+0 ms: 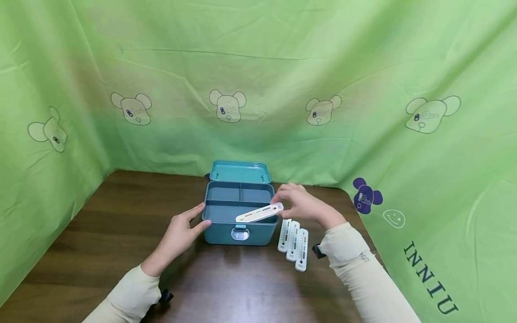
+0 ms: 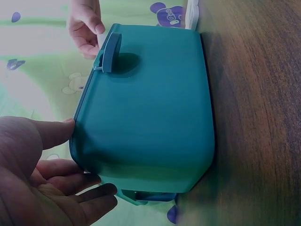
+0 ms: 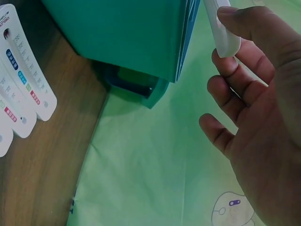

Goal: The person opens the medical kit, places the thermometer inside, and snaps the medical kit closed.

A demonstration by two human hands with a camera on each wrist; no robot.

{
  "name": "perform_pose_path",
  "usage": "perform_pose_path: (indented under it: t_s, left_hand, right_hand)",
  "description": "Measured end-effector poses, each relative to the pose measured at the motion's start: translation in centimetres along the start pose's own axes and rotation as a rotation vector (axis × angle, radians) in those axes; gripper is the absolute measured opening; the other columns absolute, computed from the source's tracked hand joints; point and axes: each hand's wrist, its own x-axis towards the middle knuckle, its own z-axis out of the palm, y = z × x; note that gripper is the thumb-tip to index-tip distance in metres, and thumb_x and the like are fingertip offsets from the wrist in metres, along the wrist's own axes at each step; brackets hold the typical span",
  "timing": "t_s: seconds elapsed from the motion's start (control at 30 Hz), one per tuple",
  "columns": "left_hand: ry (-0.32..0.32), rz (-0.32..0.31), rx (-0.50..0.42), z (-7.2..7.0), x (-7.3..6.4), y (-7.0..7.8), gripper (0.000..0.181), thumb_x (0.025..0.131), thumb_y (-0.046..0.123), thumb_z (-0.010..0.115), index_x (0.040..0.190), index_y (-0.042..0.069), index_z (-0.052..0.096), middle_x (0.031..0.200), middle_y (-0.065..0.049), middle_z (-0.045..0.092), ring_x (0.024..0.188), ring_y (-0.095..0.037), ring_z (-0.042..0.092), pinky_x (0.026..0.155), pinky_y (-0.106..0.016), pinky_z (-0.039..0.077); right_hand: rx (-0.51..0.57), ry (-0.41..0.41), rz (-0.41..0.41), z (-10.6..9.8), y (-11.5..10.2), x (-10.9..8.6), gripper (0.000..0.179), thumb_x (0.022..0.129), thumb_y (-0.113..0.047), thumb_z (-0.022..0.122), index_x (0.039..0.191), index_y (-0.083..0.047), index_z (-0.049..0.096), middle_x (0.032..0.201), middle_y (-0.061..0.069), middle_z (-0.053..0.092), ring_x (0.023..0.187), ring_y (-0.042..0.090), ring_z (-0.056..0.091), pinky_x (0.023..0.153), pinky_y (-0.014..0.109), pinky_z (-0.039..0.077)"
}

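A teal storage box point(image 1: 218, 236) stands on the table, its lid point(image 1: 240, 172) raised at the back and a divided tray showing inside. My left hand point(image 1: 176, 234) rests against the box's left end, thumb at the front rim and fingers spread along the side. Between thumb and fingers, my right hand point(image 1: 304, 205) pinches one end of a white thermometer point(image 1: 255, 214) with a printed scale. This thermometer slants over the front compartment, its free end low at the front rim. Three similar thermometers point(image 1: 302, 252) lie side by side on the table, right of the box.
The brown wooden table point(image 1: 121, 215) meets a green cloth backdrop point(image 1: 169, 134) with bear prints at the back and sides. A clear latch point(image 1: 240, 233) sits on the box's front. A handle point(image 3: 136, 89) sticks out from its right end.
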Motion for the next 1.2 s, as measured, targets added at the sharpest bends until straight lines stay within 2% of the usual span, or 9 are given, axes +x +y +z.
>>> perform_pose_path:
  t_s: [0.2,0.47,0.7,0.87,1.03,1.2]
  left_hand:
    - [-0.002,-0.012,0.001,-0.1,0.0,0.1,0.065,0.096,0.027,0.074,0.151,0.002,0.049,0.154,-0.013,0.049,0.143,-0.034,0.046,0.113,-0.053,0.041]
    - [0.002,-0.011,0.006,0.0,0.0,-0.1,0.065,0.096,0.027,0.075,0.150,0.002,0.049,0.153,-0.013,0.050,0.143,-0.034,0.047,0.113,-0.052,0.041]
    - [0.003,-0.014,0.001,0.1,0.0,-0.2,0.065,0.096,0.027,0.075,0.150,0.002,0.049,0.153,-0.013,0.050,0.142,-0.033,0.047,0.114,-0.052,0.041]
    - [0.004,-0.011,0.003,0.2,0.0,-0.2,0.065,0.096,0.028,0.075,0.150,0.002,0.049,0.153,-0.013,0.050,0.143,-0.033,0.047,0.114,-0.052,0.041]
    - [0.008,-0.008,0.006,0.2,0.0,-0.1,0.065,0.095,0.027,0.075,0.150,0.002,0.050,0.153,-0.013,0.051,0.142,-0.032,0.048,0.114,-0.052,0.042]
    - [0.017,0.000,0.008,0.3,-0.1,0.1,0.065,0.095,0.026,0.076,0.149,0.002,0.051,0.152,-0.013,0.051,0.142,-0.032,0.048,0.114,-0.052,0.042]
  right_hand:
    - [0.027,-0.056,-0.006,0.1,-0.2,0.8,0.030,0.083,-0.010,0.075,0.112,-0.018,0.074,0.113,-0.005,0.064,0.116,0.022,0.051,0.105,0.050,0.034]
    - [0.039,-0.118,-0.047,0.0,-0.7,1.6,0.029,0.087,-0.016,0.077,0.116,-0.018,0.076,0.116,-0.006,0.065,0.117,0.022,0.048,0.103,0.050,0.033]
    - [0.025,-0.137,-0.084,0.7,-0.6,2.5,0.029,0.087,-0.021,0.080,0.116,-0.020,0.078,0.113,-0.009,0.066,0.111,0.017,0.048,0.098,0.043,0.033]
    - [0.034,-0.147,-0.088,1.5,-0.7,3.1,0.028,0.086,-0.021,0.082,0.114,-0.022,0.078,0.108,-0.012,0.065,0.111,0.017,0.048,0.101,0.045,0.032]
    - [0.044,-0.168,-0.055,2.1,-1.0,3.5,0.026,0.087,-0.022,0.082,0.113,-0.024,0.078,0.107,-0.015,0.065,0.113,0.015,0.048,0.103,0.046,0.031]
    - [0.011,-0.176,-0.066,2.5,-1.4,3.9,0.025,0.087,-0.025,0.083,0.111,-0.025,0.078,0.103,-0.016,0.066,0.110,0.013,0.050,0.100,0.046,0.030]
